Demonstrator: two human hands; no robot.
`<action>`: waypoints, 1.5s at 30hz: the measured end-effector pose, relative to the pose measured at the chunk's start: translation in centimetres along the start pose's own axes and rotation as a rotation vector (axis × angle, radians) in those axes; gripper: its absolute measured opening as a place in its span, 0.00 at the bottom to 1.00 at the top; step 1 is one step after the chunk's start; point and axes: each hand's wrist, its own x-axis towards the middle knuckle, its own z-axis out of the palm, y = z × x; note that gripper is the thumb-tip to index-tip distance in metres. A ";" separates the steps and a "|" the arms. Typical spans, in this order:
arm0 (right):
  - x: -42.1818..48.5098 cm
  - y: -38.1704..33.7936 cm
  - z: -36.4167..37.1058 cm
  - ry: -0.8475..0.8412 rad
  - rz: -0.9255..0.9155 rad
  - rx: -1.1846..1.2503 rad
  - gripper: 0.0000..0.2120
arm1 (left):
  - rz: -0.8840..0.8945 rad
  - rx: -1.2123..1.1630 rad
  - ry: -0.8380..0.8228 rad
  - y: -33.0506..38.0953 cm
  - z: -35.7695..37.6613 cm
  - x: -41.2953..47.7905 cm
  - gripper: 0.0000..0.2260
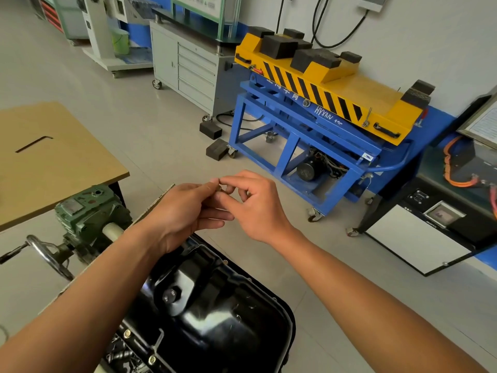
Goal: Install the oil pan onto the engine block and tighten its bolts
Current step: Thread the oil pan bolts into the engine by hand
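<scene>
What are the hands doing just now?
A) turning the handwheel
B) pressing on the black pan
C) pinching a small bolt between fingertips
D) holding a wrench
C: the left hand and right hand meet at a small bolt, pinched at their fingertips, clear of the pan.

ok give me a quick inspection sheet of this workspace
surface: wooden table, dark L-shaped item on it
job's things: oil pan below the hands, two flange bolts at its near edge
clutter: rubber blocks on floor
hands: left hand and right hand pinch one small bolt together
cables: black cables on wall, orange cables at right
surroundings: yellow-blue lift cart, grey cabinet
</scene>
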 end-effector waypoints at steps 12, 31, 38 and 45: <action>0.3 0.3 1.5 -0.127 0.009 0.008 0.04 | 0.011 0.121 0.114 -0.8 -0.8 -0.4 0.21; -2.8 8.5 6.0 -0.688 -0.033 -0.312 0.09 | 0.248 1.280 0.582 -3.1 -3.4 0.3 0.17; -2.5 8.5 5.8 -0.710 -0.087 -0.300 0.09 | 0.221 1.257 0.560 -3.2 -3.5 0.3 0.17; -2.8 8.4 5.9 -0.674 -0.122 -0.283 0.08 | 0.187 1.291 0.552 -3.3 -3.5 0.3 0.17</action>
